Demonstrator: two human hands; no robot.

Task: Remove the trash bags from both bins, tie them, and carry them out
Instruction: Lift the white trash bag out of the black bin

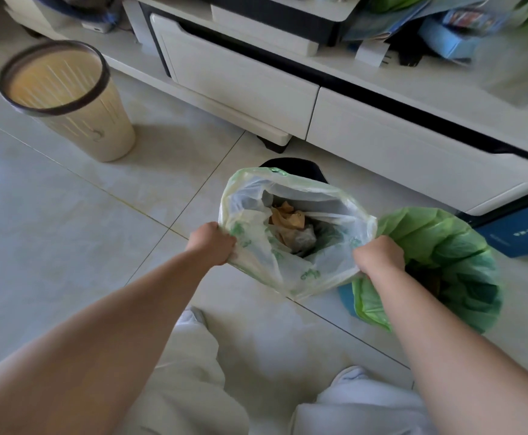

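Note:
A pale translucent trash bag (pixel 325 265) with green print hangs open between my hands, with crumpled brown paper and other waste inside. My left hand (pixel 214 246) grips its left rim and my right hand (pixel 380 257) grips its right rim. Behind the bag shows the dark rim of a black bin (pixel 291 166). To the right stands a blue bin (pixel 345 298) lined with a green trash bag (pixel 438 246) folded over its edge. A cream bin (pixel 77 102) with a dark rim stands at the far left, with no bag in it.
A white low cabinet (pixel 240 86) with drawers runs along the back. A blue box (pixel 523 232) lies on the floor at the right under the cabinet's edge. Pale floor tiles (pixel 68 230) spread to the left. My legs in light trousers are at the bottom.

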